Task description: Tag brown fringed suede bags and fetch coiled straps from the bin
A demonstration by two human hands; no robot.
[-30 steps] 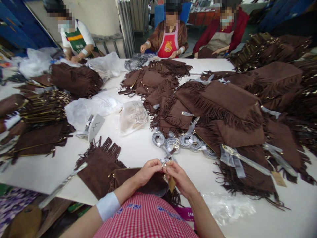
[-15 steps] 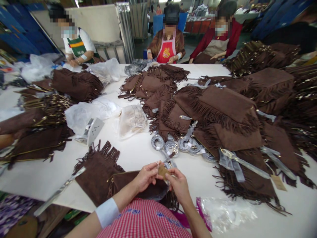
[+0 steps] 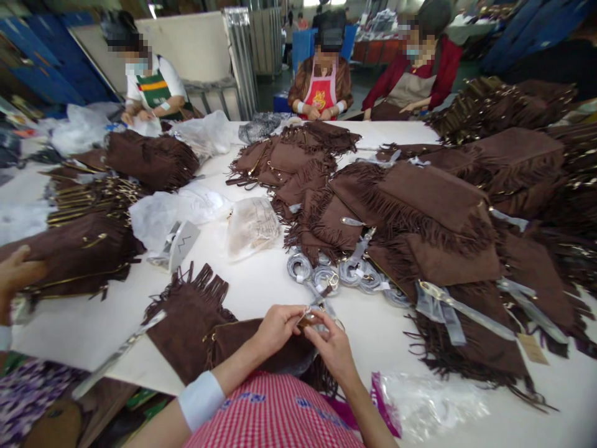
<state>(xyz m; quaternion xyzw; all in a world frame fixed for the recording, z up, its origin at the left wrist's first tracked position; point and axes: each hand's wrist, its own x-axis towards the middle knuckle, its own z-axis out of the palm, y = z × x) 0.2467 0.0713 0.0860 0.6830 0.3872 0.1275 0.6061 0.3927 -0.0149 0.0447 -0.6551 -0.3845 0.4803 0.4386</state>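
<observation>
Close in front of me, my left hand (image 3: 278, 326) and my right hand (image 3: 332, 348) meet with their fingertips pinched together. Between them is a small brown hang tag (image 3: 305, 321) with a thin pale string, mostly covered by my fingers. My left fingers grip the string side, and my right thumb and fingers close on the tag. Beneath my wrists lies an open dark brown bag (image 3: 240, 341) with a zipper, partly hidden by my arms. A fringed brown bag (image 3: 186, 333) touches it on the left.
Fringed brown bags (image 3: 433, 193) pile up on the right. Several plastic-wrapped coiled straps (image 3: 298, 266) lie ahead. A plastic bag (image 3: 429, 404) is near my right arm, a white stand (image 3: 175, 246) front left. A co-worker's hand (image 3: 18, 274) rests on a bag at far left; other people sit across the table (image 3: 252, 280).
My hands have come closer together, and the tag has turned so less of its face shows. At far left a co-worker's hand has come into view on a brown bag.
</observation>
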